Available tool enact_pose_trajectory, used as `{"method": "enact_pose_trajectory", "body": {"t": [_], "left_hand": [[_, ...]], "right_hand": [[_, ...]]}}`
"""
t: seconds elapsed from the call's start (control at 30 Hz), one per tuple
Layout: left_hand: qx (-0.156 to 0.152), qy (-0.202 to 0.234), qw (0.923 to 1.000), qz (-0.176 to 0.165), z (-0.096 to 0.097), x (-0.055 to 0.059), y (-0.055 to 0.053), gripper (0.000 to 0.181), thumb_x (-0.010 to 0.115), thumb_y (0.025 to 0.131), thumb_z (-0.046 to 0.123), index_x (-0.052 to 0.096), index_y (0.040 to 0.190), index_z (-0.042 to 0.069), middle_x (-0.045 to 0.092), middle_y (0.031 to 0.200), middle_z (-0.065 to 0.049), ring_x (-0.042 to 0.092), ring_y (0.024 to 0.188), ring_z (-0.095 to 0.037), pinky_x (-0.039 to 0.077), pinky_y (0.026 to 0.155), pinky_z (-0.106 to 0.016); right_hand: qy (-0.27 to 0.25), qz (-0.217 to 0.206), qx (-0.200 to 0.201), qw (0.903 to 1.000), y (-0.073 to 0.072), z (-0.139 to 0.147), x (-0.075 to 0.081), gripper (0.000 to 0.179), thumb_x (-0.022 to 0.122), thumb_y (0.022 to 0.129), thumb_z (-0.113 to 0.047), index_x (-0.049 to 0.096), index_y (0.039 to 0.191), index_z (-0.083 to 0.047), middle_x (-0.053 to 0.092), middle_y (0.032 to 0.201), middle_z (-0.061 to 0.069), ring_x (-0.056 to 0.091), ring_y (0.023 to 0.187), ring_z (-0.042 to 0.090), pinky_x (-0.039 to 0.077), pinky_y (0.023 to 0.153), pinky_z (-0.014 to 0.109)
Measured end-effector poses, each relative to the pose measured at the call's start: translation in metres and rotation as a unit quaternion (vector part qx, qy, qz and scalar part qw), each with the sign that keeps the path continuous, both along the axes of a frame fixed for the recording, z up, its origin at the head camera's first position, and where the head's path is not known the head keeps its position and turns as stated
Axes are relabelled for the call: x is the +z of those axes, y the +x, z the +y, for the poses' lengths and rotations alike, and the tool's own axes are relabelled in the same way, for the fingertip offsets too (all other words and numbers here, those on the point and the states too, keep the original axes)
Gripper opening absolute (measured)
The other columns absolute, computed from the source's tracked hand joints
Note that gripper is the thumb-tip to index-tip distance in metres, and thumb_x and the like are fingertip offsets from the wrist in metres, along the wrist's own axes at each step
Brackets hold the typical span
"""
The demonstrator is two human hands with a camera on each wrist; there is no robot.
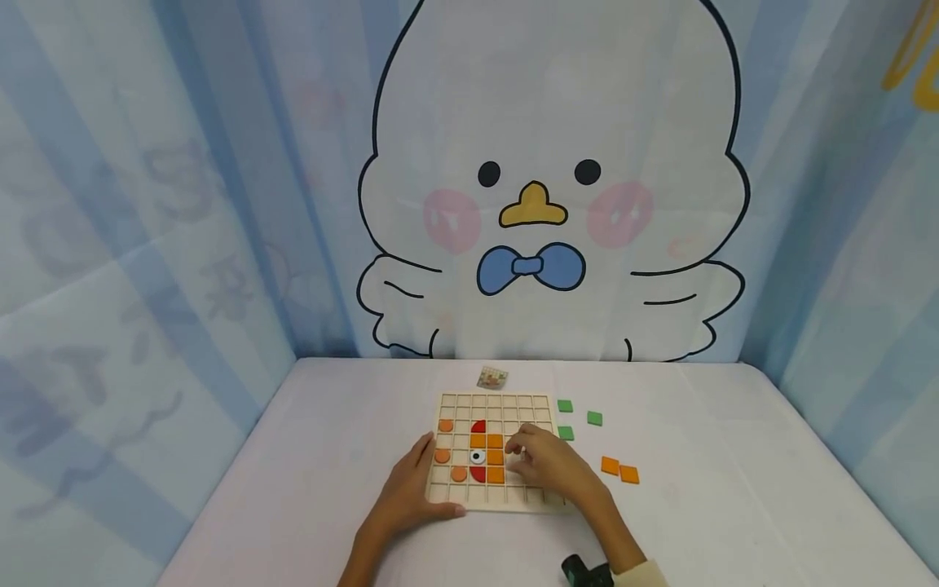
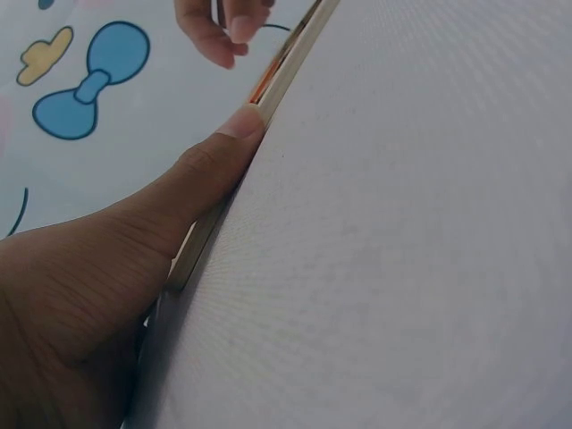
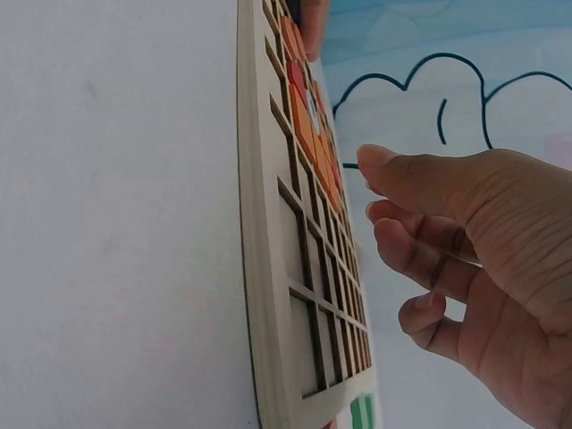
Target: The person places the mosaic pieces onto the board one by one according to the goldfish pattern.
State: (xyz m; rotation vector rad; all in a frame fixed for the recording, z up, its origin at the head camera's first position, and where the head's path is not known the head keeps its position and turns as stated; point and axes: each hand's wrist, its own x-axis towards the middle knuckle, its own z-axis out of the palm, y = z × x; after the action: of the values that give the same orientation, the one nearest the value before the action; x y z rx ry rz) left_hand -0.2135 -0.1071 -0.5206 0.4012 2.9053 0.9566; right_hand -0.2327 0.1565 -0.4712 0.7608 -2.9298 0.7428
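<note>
A pale wooden grid board (image 1: 506,498) lies on the table. My left hand (image 1: 411,485) holds its near left corner, fingers along the left side and thumb (image 2: 239,125) on the front edge. Over the right half of the board hovers my right hand (image 1: 546,461); in the right wrist view its loosely bent fingers (image 3: 420,259) stand apart from the thumb with nothing between them. Several orange square tiles (image 1: 495,457), a white eye tile (image 1: 478,456), two red curved tiles (image 1: 478,426) and three orange round tiles (image 1: 443,456) sit in the grid's cells.
Right of the board lie three green square tiles (image 1: 594,418) and two loose orange square tiles (image 1: 629,474). A small patterned card (image 1: 492,377) is behind the board. A dark device (image 1: 587,571) shows by the right wrist. Printed curtains (image 1: 535,318) enclose the white table (image 1: 308,456).
</note>
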Motion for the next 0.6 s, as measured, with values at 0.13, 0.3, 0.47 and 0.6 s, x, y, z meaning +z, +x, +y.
{"method": "enact_pose_trajectory", "body": {"t": [0.13,0.3,0.47,0.6], "left_hand": [[0.002,0.003,1.0,-0.001,-0.001,-0.002,0.001,0.127,0.077,0.063,0.071,0.024,0.154,0.001,0.022,0.161,-0.017,0.033,0.142,-0.037,0.033,0.114,-0.055],[0.003,0.002,1.0,-0.004,-0.003,-0.002,0.003,0.126,0.077,0.063,0.071,0.024,0.154,0.001,0.022,0.161,-0.017,0.033,0.142,-0.037,0.033,0.114,-0.055],[0.003,0.003,1.0,0.002,-0.002,-0.001,0.003,0.126,0.077,0.063,0.072,0.025,0.154,0.002,0.021,0.161,-0.016,0.032,0.143,-0.036,0.033,0.114,-0.054],[-0.002,0.006,0.9999,0.008,0.0,-0.001,0.002,0.126,0.077,0.063,0.072,0.024,0.154,0.002,0.021,0.161,-0.016,0.032,0.143,-0.037,0.033,0.114,-0.054]], "right_hand": [[-0.005,-0.007,-0.01,0.9999,0.0,0.007,0.002,0.016,0.074,0.087,-0.019,0.071,0.102,-0.013,0.061,0.096,-0.006,0.053,0.081,0.007,0.052,0.071,0.023],[-0.021,-0.013,-0.017,0.9995,0.001,0.02,0.002,0.015,0.073,0.087,-0.016,0.07,0.101,-0.01,0.06,0.092,-0.005,0.052,0.079,0.008,0.05,0.069,0.023],[-0.026,-0.021,-0.038,0.9987,-0.001,0.041,-0.001,0.015,0.075,0.085,-0.014,0.07,0.099,-0.01,0.06,0.091,-0.005,0.052,0.078,0.008,0.049,0.066,0.02],[-0.026,-0.045,-0.081,0.9954,-0.001,0.061,-0.002,0.015,0.075,0.085,-0.012,0.07,0.098,-0.011,0.059,0.089,-0.006,0.051,0.078,0.009,0.047,0.065,0.02]]}}
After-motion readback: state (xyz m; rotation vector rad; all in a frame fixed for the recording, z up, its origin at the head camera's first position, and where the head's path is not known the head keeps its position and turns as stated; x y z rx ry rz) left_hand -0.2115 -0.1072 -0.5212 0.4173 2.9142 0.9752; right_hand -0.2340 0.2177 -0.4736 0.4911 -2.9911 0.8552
